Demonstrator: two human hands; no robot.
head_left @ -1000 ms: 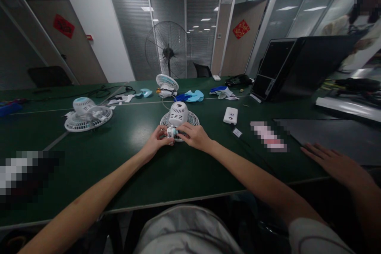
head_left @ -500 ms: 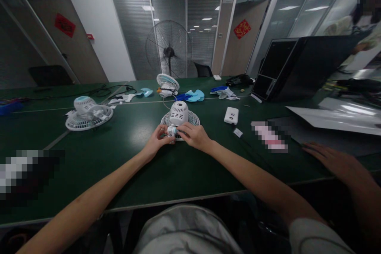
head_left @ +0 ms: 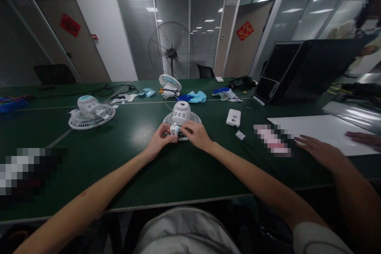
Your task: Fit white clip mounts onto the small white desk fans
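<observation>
In front of me on the green table lies a small white fan (head_left: 181,112), its round grille down and its motor housing up. My left hand (head_left: 161,139) is closed around the fan's white clip-like base (head_left: 174,129) on the near side. My right hand (head_left: 197,134) pinches a light-blue knob (head_left: 177,129) on that same part from the right. The fingertips cover some of the knob and base. A second fan (head_left: 89,112) lies grille down to the left, and a third fan (head_left: 170,85) leans tilted farther back.
Light-blue fan blades (head_left: 197,97) and plastic wrappers lie along the back. A white power bank (head_left: 233,118) with a cable is at my right. Farther right, a co-worker's hands (head_left: 320,149) rest by a white sheet (head_left: 315,129). A black computer case (head_left: 306,71) stands behind.
The co-worker's white sheet has come down flat onto the table, with a second hand now on it. My hands keep their hold on the fan's base and knob; the view has shifted slightly.
</observation>
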